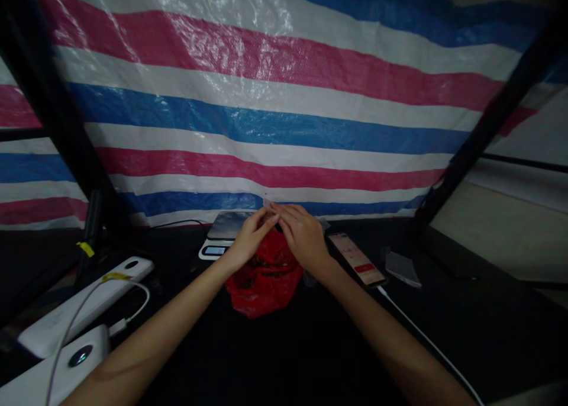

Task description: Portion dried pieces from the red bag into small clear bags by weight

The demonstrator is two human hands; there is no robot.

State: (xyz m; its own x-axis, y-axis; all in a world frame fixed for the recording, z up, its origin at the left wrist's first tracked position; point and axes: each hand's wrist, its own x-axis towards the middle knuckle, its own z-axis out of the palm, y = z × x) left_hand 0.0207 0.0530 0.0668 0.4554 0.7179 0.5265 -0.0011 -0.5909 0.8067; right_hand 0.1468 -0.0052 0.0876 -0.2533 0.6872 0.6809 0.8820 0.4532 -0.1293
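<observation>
My left hand and my right hand meet at the fingertips above a red plastic bag. Between the closed fingers is what looks like a small clear plastic bag, its pale edge poking out at the top. Most of it is hidden by my hands, with something brownish showing in the gap. The red bag lies open on the black table, holding many small dark bits too dim to name. Just behind my left hand stands a digital scale with a lit display and a metal plate.
A phone with its screen on lies to the right, a white cable plugged in. Beside it are clear plastic bags. Two white power banks with a cable sit at left. A striped tarp hangs behind, between dark frame posts.
</observation>
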